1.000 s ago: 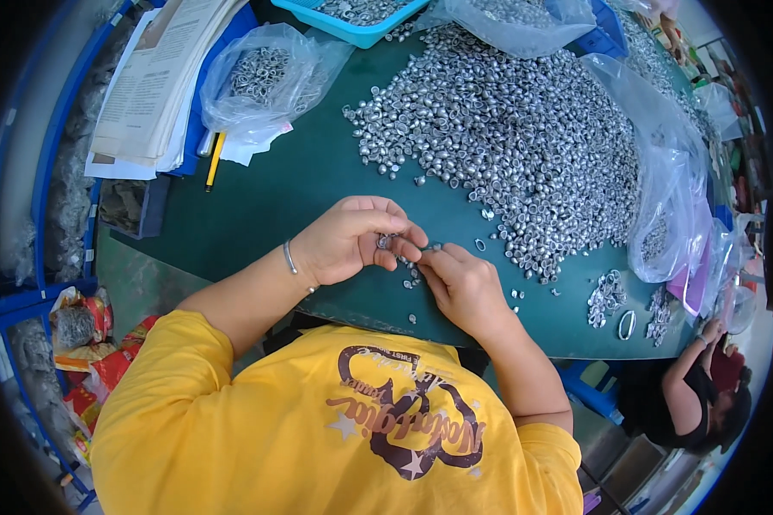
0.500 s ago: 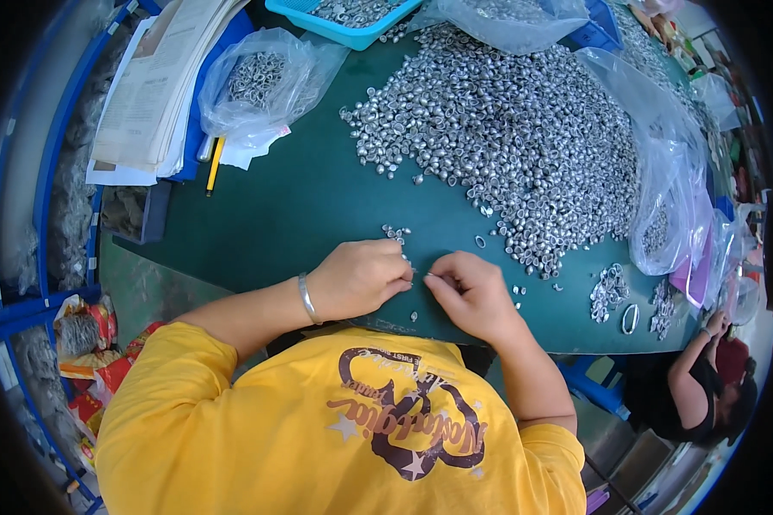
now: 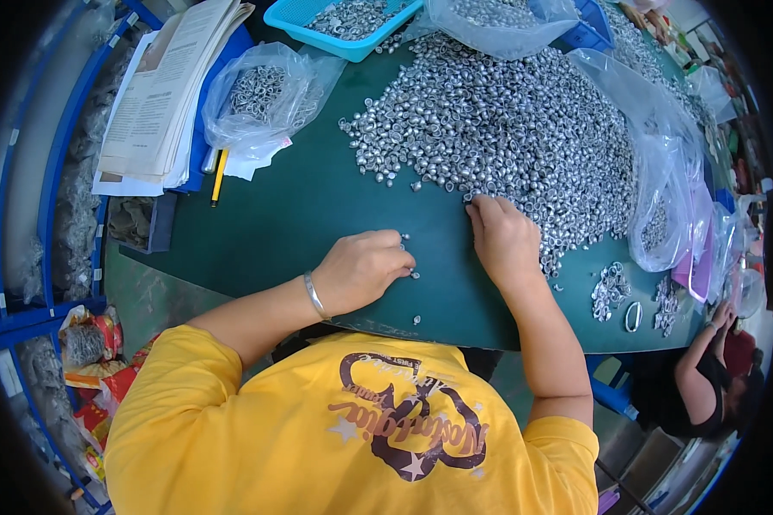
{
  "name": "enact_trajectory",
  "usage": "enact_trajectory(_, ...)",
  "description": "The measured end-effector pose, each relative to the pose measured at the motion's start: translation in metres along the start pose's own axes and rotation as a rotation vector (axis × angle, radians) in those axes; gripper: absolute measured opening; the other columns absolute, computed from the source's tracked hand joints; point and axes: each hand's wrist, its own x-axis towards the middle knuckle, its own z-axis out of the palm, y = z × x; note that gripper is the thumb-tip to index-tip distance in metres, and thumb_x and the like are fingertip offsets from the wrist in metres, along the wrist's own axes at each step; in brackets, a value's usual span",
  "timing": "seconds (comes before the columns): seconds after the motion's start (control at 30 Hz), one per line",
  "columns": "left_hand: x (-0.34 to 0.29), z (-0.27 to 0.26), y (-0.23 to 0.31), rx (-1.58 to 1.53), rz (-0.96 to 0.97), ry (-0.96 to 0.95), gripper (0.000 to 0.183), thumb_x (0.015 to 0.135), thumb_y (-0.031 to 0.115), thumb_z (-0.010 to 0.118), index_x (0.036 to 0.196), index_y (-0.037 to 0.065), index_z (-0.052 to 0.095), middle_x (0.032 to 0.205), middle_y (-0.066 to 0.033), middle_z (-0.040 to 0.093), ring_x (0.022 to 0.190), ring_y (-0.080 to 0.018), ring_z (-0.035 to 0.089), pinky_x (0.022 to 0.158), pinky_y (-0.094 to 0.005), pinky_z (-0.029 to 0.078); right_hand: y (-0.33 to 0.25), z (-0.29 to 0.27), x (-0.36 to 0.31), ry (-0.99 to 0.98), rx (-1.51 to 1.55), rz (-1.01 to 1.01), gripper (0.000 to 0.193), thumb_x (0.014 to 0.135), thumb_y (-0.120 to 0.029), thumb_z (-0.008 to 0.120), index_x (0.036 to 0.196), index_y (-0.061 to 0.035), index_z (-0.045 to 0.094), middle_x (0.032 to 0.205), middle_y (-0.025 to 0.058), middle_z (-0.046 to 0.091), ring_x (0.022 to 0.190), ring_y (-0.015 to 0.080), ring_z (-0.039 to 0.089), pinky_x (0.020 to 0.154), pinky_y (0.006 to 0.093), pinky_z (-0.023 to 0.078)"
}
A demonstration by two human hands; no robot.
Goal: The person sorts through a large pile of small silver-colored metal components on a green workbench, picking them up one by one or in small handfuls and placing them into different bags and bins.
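Observation:
A broad heap of small, hollow, rounded silver metal pieces (image 3: 507, 120) covers the green table (image 3: 292, 215). My right hand (image 3: 508, 240) is at the heap's near edge, thumb and forefinger pinched on one small silver metal piece (image 3: 468, 198). Closer to my body, my left hand (image 3: 365, 270), with a silver bangle (image 3: 315, 297) at its wrist, is closed in a pinch just above the table. What its fingertips hold is hidden. Beside those fingertips lie a few tiny silver pieces (image 3: 416, 275), and another loose piece (image 3: 416, 319) rests near the table's front edge.
Plastic bags of metal parts (image 3: 262, 94) stand at the back left and right. A turquoise basket (image 3: 352, 41), papers (image 3: 159, 103) and a yellow pencil (image 3: 219, 178) lie at the far side. Linked silver parts (image 3: 610, 290) and a bangle (image 3: 633, 317) sit right. Another person (image 3: 700, 378) sits beyond.
My right hand has moved away from my left, forward and right to the heap's edge. The left hand has stayed nearly in place, its fingers still pinched.

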Motion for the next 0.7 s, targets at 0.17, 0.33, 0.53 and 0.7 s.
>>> enact_trajectory(0.17,0.002,-0.006,-0.001,-0.122,-0.085,0.032,0.004,0.078,0.007,0.068,0.081,0.006,0.067,0.071,-0.004,0.054,0.064,-0.0175,0.055,0.059,-0.027,0.046,0.002,0.003,0.003,-0.057,-0.078,-0.045,0.007,0.083,-0.012,0.061,0.087,-0.0064,0.061,0.075,0.0109,0.062,0.061,0.0298,0.061,0.052,0.0366,0.049)
enact_trajectory(0.33,0.0,-0.028,-0.01,-1.362,-0.745,0.092,0.013,0.083,0.008,0.062,0.093,0.0,0.06,0.069,0.0008,0.051,0.056,-0.006,0.043,0.048,-0.0198,0.035,0.006,-0.002,0.001,-0.046,0.755,0.223,0.007,0.086,-0.011,0.055,0.082,-0.0054,0.057,0.062,0.0061,0.056,0.047,0.018,0.054,0.042,0.027,0.041)
enact_trajectory(0.53,-0.011,-0.022,-0.013,-0.803,-0.52,0.032,0.01,0.078,0.009,0.067,0.085,0.003,0.062,0.065,-0.0015,0.05,0.055,-0.01,0.046,0.048,-0.023,0.037,-0.021,-0.013,-0.024,-0.472,1.132,0.348,0.009,0.083,-0.012,0.062,0.085,-0.004,0.064,0.068,0.0083,0.061,0.051,0.0157,0.054,0.045,0.0264,0.041)
enact_trajectory(0.7,-0.012,-0.007,-0.001,0.0,-0.15,0.078,0.009,0.072,0.009,0.071,0.076,0.007,0.063,0.073,-0.0085,0.055,0.067,-0.0266,0.057,0.059,-0.0345,0.047,-0.045,-0.001,-0.035,-0.161,0.483,-0.24,0.015,0.075,-0.012,0.072,0.084,-0.0036,0.063,0.071,0.0096,0.062,0.057,0.0227,0.059,0.052,0.0318,0.046)
